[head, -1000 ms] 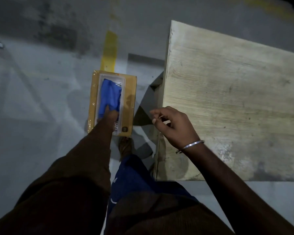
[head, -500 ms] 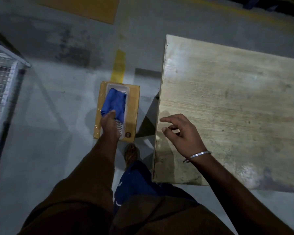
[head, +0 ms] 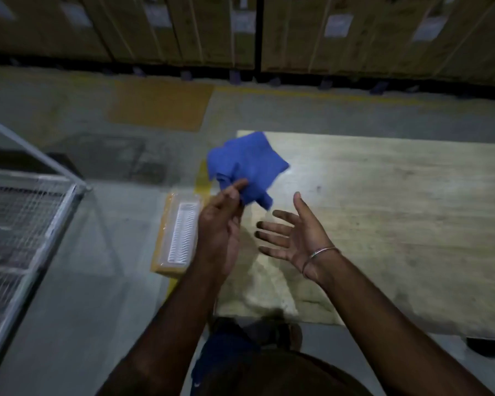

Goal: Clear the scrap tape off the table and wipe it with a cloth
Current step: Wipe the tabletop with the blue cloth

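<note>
My left hand [head: 222,224] pinches a crumpled blue cloth [head: 245,164] between thumb and fingers, holding it up over the left edge of the pale wooden table [head: 383,218]. My right hand [head: 292,235] hovers just to the right of it, palm up and fingers spread, holding nothing; a metal bangle is on its wrist. I see no scrap tape on the table top.
On the floor left of the table lies a yellow-brown box with a clear plastic tray [head: 182,232] on it. A wire-mesh cage [head: 20,224] stands at far left. Stacked cartons [head: 240,27] line the back. A yellow floor marking [head: 160,105] lies beyond.
My left hand has lifted the blue cloth out of the tray on the floor and up to table height. My right hand has turned palm up and opened. The view has tilted up.
</note>
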`<state>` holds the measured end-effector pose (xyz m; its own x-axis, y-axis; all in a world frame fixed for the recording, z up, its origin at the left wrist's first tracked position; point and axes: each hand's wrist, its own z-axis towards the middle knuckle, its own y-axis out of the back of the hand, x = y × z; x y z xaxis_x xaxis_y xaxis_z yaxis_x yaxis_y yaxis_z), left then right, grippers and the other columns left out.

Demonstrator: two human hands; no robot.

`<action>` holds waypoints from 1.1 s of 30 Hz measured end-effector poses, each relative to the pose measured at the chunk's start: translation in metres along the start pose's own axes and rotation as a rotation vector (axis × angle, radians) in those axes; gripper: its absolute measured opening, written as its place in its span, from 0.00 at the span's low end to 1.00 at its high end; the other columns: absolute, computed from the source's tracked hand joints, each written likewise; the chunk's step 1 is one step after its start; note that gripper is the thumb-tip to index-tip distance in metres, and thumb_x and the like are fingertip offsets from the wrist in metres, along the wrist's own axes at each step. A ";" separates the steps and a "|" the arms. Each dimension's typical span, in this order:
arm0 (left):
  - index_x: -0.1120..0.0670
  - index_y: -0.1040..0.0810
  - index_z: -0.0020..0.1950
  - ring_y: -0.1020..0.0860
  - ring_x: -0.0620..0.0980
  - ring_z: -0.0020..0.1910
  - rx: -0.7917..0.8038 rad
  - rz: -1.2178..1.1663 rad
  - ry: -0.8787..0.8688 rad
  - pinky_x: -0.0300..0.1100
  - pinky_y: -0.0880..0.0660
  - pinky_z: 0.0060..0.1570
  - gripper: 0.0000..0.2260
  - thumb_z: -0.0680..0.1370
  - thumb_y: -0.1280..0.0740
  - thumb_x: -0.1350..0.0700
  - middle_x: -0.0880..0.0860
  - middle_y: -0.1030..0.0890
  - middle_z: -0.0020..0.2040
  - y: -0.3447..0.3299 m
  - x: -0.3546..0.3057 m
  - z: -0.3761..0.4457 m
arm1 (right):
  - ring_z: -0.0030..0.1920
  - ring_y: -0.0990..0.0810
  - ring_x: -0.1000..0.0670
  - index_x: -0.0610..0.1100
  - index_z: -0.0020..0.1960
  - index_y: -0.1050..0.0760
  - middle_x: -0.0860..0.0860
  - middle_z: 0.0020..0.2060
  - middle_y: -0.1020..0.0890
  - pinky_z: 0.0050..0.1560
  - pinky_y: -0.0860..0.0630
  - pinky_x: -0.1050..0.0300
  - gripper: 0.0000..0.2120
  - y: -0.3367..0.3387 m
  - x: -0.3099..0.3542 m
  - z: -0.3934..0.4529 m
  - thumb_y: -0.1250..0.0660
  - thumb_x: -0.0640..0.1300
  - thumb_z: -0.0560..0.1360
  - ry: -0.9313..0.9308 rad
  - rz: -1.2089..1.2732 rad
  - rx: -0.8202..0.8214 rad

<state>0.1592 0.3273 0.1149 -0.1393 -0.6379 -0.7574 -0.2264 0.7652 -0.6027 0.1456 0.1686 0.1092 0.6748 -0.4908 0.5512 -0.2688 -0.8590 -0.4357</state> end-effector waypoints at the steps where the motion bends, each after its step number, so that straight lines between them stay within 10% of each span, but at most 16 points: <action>1: 0.60 0.14 0.56 0.16 0.49 0.60 0.047 0.007 0.040 0.40 0.20 0.61 0.11 0.81 0.35 0.61 0.54 0.13 0.57 -0.017 0.009 -0.019 | 0.62 0.16 0.37 0.43 0.69 0.24 0.39 0.61 0.15 0.67 0.24 0.34 0.33 0.008 0.009 -0.008 0.37 0.69 0.77 0.025 0.126 0.054; 5: 0.57 0.13 0.55 0.15 0.45 0.53 0.259 0.281 0.232 0.37 0.21 0.56 0.08 0.79 0.29 0.57 0.52 0.12 0.52 -0.048 0.053 -0.073 | 0.55 0.15 0.41 0.38 0.68 0.21 0.41 0.60 0.15 0.57 0.18 0.45 0.23 0.041 0.035 -0.029 0.32 0.54 0.81 0.279 0.348 -0.118; 11: 0.60 0.16 0.52 0.16 0.50 0.47 0.331 0.750 0.373 0.42 0.23 0.48 0.09 0.85 0.35 0.59 0.54 0.13 0.46 -0.052 0.090 -0.103 | 0.50 0.16 0.42 0.47 0.51 0.21 0.47 0.50 0.15 0.48 0.21 0.50 0.01 0.105 0.044 -0.063 0.30 0.42 0.81 0.480 -0.115 -0.400; 14: 0.57 0.17 0.60 0.16 0.51 0.52 0.095 0.594 0.355 0.43 0.22 0.50 0.12 0.85 0.37 0.53 0.55 0.14 0.54 -0.062 0.089 -0.091 | 0.54 0.17 0.42 0.48 0.54 0.22 0.50 0.50 0.16 0.54 0.24 0.50 0.03 0.118 0.039 -0.080 0.30 0.43 0.81 0.582 -0.403 -0.421; 18: 0.52 0.21 0.71 0.19 0.57 0.66 0.166 0.209 0.521 0.56 0.23 0.65 0.25 0.83 0.40 0.38 0.55 0.16 0.65 -0.091 0.089 -0.082 | 0.57 0.20 0.57 0.47 0.69 0.25 0.53 0.58 0.19 0.57 0.24 0.64 0.22 0.120 0.026 -0.092 0.25 0.47 0.78 0.729 -0.896 -0.171; 23: 0.58 0.24 0.74 0.19 0.62 0.66 0.176 -0.088 0.497 0.59 0.22 0.67 0.30 0.86 0.46 0.37 0.63 0.20 0.70 -0.109 0.092 -0.087 | 0.64 0.20 0.59 0.49 0.72 0.23 0.54 0.63 0.18 0.66 0.23 0.58 0.25 0.135 0.026 -0.097 0.25 0.52 0.77 0.811 -0.874 -0.167; 33: 0.50 0.30 0.79 0.21 0.57 0.71 0.557 0.467 0.350 0.47 0.20 0.64 0.32 0.79 0.31 0.37 0.56 0.20 0.72 -0.105 0.088 -0.101 | 0.54 0.14 0.53 0.63 0.61 0.21 0.55 0.51 0.14 0.56 0.16 0.44 0.31 0.138 0.036 -0.106 0.30 0.78 0.64 0.626 -0.675 -0.136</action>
<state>0.0730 0.1818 0.1371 -0.4156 -0.1613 -0.8951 0.4304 0.8321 -0.3498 0.0596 0.0166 0.1443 0.2345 0.1641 0.9582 -0.0595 -0.9814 0.1827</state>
